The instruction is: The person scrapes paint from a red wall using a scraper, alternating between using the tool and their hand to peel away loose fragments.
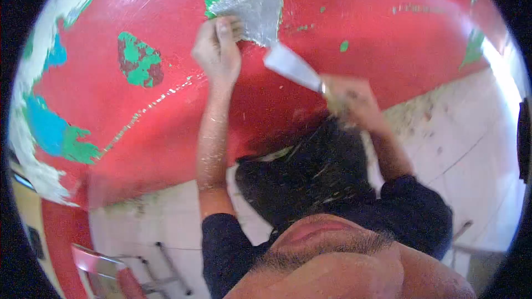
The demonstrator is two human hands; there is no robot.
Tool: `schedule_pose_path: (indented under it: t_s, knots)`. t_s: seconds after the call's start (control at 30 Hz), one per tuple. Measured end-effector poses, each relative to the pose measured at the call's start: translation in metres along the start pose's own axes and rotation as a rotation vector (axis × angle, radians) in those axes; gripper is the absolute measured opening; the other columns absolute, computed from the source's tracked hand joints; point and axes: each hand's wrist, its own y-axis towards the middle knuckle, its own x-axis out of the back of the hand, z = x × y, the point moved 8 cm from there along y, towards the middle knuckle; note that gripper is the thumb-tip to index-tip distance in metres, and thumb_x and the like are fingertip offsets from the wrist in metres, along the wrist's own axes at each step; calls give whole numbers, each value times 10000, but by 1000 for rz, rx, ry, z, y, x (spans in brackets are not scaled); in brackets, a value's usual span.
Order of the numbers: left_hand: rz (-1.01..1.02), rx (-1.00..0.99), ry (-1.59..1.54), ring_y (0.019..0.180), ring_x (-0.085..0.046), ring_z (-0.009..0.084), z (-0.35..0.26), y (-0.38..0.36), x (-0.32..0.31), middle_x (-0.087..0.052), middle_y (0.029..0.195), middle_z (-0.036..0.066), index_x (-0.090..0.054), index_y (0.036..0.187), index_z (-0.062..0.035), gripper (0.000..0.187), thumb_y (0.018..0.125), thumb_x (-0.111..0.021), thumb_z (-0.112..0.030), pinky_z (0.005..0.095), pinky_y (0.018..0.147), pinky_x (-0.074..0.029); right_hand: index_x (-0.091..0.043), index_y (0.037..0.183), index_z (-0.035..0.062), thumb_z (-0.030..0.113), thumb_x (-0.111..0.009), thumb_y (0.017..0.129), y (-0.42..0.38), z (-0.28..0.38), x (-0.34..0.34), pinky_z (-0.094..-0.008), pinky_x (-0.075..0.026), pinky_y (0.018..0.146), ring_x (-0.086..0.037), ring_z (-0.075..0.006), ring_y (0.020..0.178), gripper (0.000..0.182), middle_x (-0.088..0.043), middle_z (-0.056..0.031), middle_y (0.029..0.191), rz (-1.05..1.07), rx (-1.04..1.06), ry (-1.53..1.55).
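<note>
My right hand (354, 102) is wrapped round the handle of a scraper (293, 67). Its wide pale blade points up and left, with its tip at the lower edge of a bare grey patch (252, 5) in the red painted surface (316, 39). Left of the blade, my left hand (221, 44) is closed by the lower left edge of the grey patch, fingers curled and thumb on top. Whatever it may hold is hidden. Small flakes cling to my left forearm.
Green and dark spots (141, 60) mark the red surface on the left, with blue patches (47, 124) further out. Below lies a pale floor (443, 127) with scattered debris. A chair (102, 268) stands at the lower left.
</note>
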Motion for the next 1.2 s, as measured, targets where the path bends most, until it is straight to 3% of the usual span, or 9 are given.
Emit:
schedule_pose_path:
  t_s: [0.13,0.37,0.7,0.77,0.83,0.93,1.0,1.07,1.2]
  knots:
    - [-277,-868,949,1122,-627,308,-51,-11,-10,-639,1234,140,-686,1109,-102,256,895,-680,-242,455,907,-510,-680,1250,65,290,-594,994,-43,-97,2,-226,-358,479,-475,-51,559,351,-581,50,734,97,-228,45]
    - [899,-1074,1059,1475,-289,308,47,-97,-108,-339,1599,3,-399,1510,-311,697,887,-626,-527,712,1138,-140,-660,1273,79,352,-572,1020,-110,-209,2,-223,-333,486,-432,-46,577,382,-535,51,739,313,-487,84]
    - [-725,-424,1207,1473,-295,308,-90,104,-17,-328,1605,57,-412,1503,-308,655,920,-533,-582,760,1083,-192,-635,1285,9,313,-562,1031,-113,-269,6,-250,-426,521,-508,-56,601,403,-594,18,744,329,-522,119]
    - [-66,-316,1335,1453,-332,314,-73,105,-88,-387,1567,62,-486,1440,-244,625,909,-555,-567,718,1108,-240,-637,1284,17,325,-565,1029,-108,-272,10,-250,-411,497,-487,-57,570,407,-569,24,710,310,-471,48]
    - [539,-1078,1099,1415,-397,311,-68,44,-167,-436,1523,122,-479,1462,-260,631,896,-590,-517,739,1091,-230,-638,1292,41,328,-560,1032,-112,-306,13,-253,-399,481,-463,-61,548,394,-538,28,679,274,-422,41]
    - [657,-1336,1023,1323,-503,320,-94,60,-137,-464,1502,116,-501,1447,-254,622,868,-638,-433,640,1098,-326,-632,1307,53,322,-554,1035,-114,-313,17,-252,-388,473,-458,-62,549,391,-540,26,682,330,-403,5]
    - [486,-573,1310,1257,-552,317,-110,159,-65,-432,1530,127,-504,1443,-200,648,856,-652,-432,457,1043,-444,-628,1307,47,314,-557,1034,-113,-312,17,-252,-388,474,-465,-68,551,388,-547,24,684,327,-455,15]
    - [-411,-1078,1408,1323,-468,364,-143,196,26,-496,1438,191,-461,1432,-83,558,1018,-439,-458,554,1077,-365,-626,1306,44,303,-560,1032,-116,-324,16,-249,-387,473,-473,-71,550,383,-560,21,690,353,-478,141]
    - [-669,-450,1262,1461,-272,403,-136,212,177,-300,1592,187,-355,1533,-145,648,985,-474,-471,580,1159,-225,-625,1305,49,279,-559,1028,-114,-289,17,-240,-390,470,-493,-77,543,366,-600,5,727,358,-568,207]
